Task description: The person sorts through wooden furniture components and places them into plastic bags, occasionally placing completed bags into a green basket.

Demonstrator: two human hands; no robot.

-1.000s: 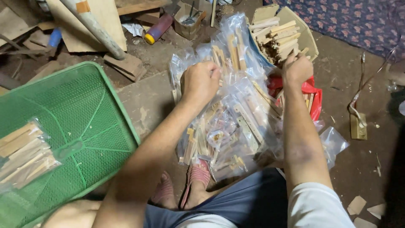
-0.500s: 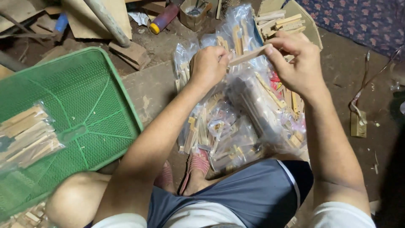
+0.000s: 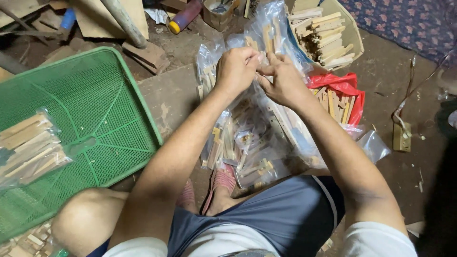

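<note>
My left hand (image 3: 236, 70) and my right hand (image 3: 284, 81) meet above a heap of clear plastic bags (image 3: 247, 138) filled with small wooden sticks. Both hands pinch the same clear bag of wooden sticks (image 3: 264, 43) near its top, fingertips touching. What lies between the fingers is mostly hidden. A beige basket of loose wooden sticks (image 3: 328, 31) stands just beyond my right hand. A red plastic bag (image 3: 340, 85) with more sticks lies under my right forearm's far side.
A green mesh tray (image 3: 95, 119) lies at the left with one filled bag of sticks (image 3: 28, 147) in it. Wood scraps, a pipe (image 3: 124, 21) and a purple bottle with a yellow cap (image 3: 184, 15) lie beyond. My feet in sandals (image 3: 216, 185) rest by the heap.
My right hand has come from the basket with a stick to meet my left hand. Both hands now hold together at the bag's top.
</note>
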